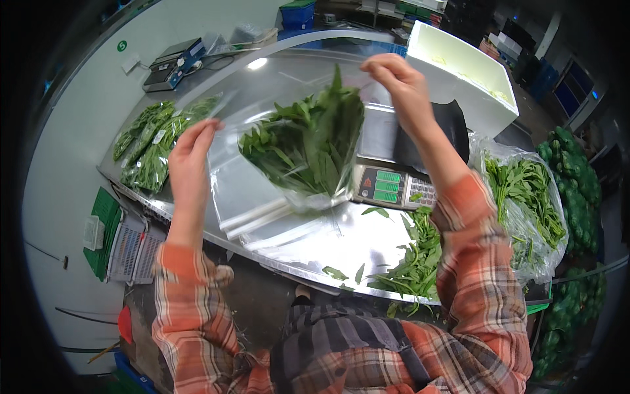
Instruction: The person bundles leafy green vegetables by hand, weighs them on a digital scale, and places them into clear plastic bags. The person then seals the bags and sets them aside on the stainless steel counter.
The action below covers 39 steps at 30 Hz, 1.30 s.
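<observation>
A clear plastic bag with a bunch of leafy greens inside hangs over the metal table, spread between my raised hands. My left hand pinches the bag's edge at the left. At the upper right, my right hand pinches the other side, its fingertips blurred. Flat empty plastic bags lie in a stack below the filled one. To their right stands a digital scale with lit green displays and a black sheet over part of its pan. Loose greens lie at the table's near right edge.
Bagged greens lie at the table's left, below a wrapping or sealing machine. A white foam box stands at the back right. An open plastic sack of greens and green net sacks are on the right. Crates stand lower left.
</observation>
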Motion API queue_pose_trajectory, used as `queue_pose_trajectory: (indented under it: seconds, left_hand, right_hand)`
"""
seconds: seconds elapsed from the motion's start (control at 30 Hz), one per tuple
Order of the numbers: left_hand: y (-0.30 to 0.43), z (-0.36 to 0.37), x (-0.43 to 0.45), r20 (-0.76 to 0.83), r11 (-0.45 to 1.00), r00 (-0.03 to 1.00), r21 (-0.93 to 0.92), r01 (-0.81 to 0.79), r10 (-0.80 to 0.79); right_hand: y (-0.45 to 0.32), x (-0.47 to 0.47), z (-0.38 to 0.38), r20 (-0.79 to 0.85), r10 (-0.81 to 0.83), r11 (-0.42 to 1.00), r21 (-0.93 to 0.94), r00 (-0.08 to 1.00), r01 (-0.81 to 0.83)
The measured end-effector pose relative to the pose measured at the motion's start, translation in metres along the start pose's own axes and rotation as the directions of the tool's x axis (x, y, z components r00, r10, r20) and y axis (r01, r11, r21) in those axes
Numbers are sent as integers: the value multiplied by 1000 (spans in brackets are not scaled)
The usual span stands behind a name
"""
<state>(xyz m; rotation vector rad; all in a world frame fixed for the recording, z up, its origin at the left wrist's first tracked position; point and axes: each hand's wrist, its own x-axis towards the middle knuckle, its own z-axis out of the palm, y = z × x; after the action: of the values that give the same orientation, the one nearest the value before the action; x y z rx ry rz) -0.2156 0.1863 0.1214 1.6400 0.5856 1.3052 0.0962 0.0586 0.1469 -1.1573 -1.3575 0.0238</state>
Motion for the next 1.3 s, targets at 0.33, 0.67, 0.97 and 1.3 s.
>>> queue_pose_trajectory:
  seconds: [0.33,0.67,0.97,1.3]
  left_hand:
    - [-118,-111,-259,374,793,702,218,570,-607]
    - [-131,-123,-331,559,328,237,66,943,-794]
    - [-113,-125,-340,595,193,237,-137,972,-768]
    - [-134,-132,-341,567,270,312,-159,950,-762]
  right_hand:
    - [-44,-325,30,387,466,872,-350,795,-341]
    - [-97,-439,77,36,994,108,-42,107,-993]
    - [-129,-401,167,28,546,761,-435,837,-481]
    - [-119,-407,243,709,250,923,-381,659,59]
